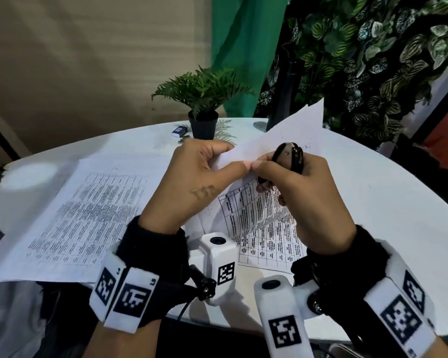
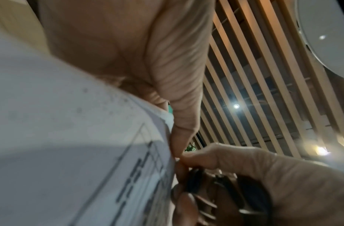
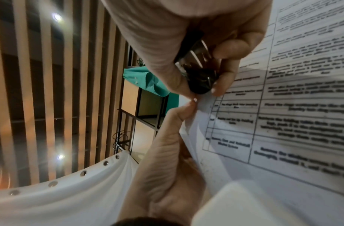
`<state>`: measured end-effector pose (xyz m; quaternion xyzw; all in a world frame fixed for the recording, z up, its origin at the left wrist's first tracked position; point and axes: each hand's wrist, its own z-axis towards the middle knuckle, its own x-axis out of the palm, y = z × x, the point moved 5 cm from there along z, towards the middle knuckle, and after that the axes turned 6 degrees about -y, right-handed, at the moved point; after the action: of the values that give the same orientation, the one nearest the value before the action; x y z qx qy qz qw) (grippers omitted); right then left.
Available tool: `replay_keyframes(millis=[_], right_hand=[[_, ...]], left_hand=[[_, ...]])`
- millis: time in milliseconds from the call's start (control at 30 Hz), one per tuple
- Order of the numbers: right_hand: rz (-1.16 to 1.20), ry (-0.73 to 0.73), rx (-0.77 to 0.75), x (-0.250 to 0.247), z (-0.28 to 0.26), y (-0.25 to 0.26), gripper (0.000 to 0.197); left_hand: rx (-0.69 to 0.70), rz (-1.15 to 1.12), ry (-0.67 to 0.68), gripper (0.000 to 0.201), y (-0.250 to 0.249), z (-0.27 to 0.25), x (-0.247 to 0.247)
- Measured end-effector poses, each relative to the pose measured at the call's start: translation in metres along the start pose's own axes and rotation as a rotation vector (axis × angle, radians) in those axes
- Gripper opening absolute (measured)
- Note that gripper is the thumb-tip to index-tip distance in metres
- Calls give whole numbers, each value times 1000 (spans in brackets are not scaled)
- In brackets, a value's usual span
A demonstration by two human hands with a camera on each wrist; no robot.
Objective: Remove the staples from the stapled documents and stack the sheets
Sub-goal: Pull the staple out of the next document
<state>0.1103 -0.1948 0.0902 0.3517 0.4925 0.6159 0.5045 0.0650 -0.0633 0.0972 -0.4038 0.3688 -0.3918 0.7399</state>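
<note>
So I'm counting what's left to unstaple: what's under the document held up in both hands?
Under the lifted document lies another printed sheet with a table grid, flat on the white table. The wrist cameras and hands cover most of it, so how many sheets lie there cannot be told.

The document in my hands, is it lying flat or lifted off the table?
Lifted. Both hands hold the document up by one corner, its pages curling above the table.

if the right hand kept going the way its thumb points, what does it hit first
The left hand: the right hand, gripping the staple remover, has its thumb pointing left, the tip already against the left thumb on the paper they pinch.
</note>
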Motion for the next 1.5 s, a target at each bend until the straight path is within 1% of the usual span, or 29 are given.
replay_keyframes(millis=[67,100,167,267,300,367,400,467,500,567,633,700,767,833,900,967,1000,1033,1100,1167,1200,1267,1333,1400,1433,1500], right_hand=[[-49,-33,-91,1,1,3,14],[-98,-63,-157,1,1,5,16],[-237,-119,-314,3,-4,11,22],[-446,-138,-554,8,-14,21,25],[-510,-144,-624,10,-16,24,24],[-611,-159,-732,12,-19,26,17],[-639,-164,-763,13,-20,26,13],[-633,-162,-775,12,-19,26,11],[-592,-155,-748,11,-18,25,12],[-468,-129,-639,9,-12,23,15],[-404,-109,-555,6,-7,21,17],[-414,-83,-551,5,-4,21,17],[-487,-63,-642,5,-6,27,15],[-641,-67,-796,6,-9,34,17],[-767,-54,-934,7,-12,37,18],[-805,-46,-1003,5,-12,37,15],[-787,-51,-989,4,-11,36,15],[-743,-58,-942,1,-9,36,16],[-588,-41,-782,-3,-4,33,16],[-449,17,-626,-5,0,29,17],[-417,40,-569,-5,0,26,20],[-420,57,-487,-7,-2,19,25],[-534,12,-426,-15,-2,10,23],[-782,-50,-365,-28,0,0,24],[-906,-57,-324,-33,1,-4,26],[-1067,-19,-240,-40,1,-11,23]], left_hand=[[3,-5,-27,27,0,1,1],[-3,-7,-48,26,0,2,1],[-22,-19,-80,23,2,3,1],[-62,-28,-95,20,5,3,0],[-75,-31,-93,21,5,2,0],[-92,-31,-94,30,6,1,0],[-107,-32,-97,32,6,1,0],[-146,-57,-90,30,7,1,1],[-157,-74,-81,28,8,2,1],[-160,-110,-59,26,8,3,2],[-142,-116,-33,28,7,5,2],[-106,-91,-21,28,5,5,3],[-106,-82,-26,27,1,5,4],[-141,-90,-36,26,2,5,6],[-186,-91,-39,30,5,7,8],[-221,-118,-27,28,7,8,10],[-218,-122,-18,30,6,9,10],[-204,-115,-3,31,5,9,10],[-169,-95,35,24,1,9,10],[-130,-79,36,16,-2,11,5],[-111,-70,22,16,-3,12,2],[-83,-35,9,22,-3,15,-4],[-60,6,9,23,-5,16,-9],[-35,37,5,24,-7,17,-13],[-23,51,1,25,-9,17,-15],[-6,78,0,19,-11,18,-16]])
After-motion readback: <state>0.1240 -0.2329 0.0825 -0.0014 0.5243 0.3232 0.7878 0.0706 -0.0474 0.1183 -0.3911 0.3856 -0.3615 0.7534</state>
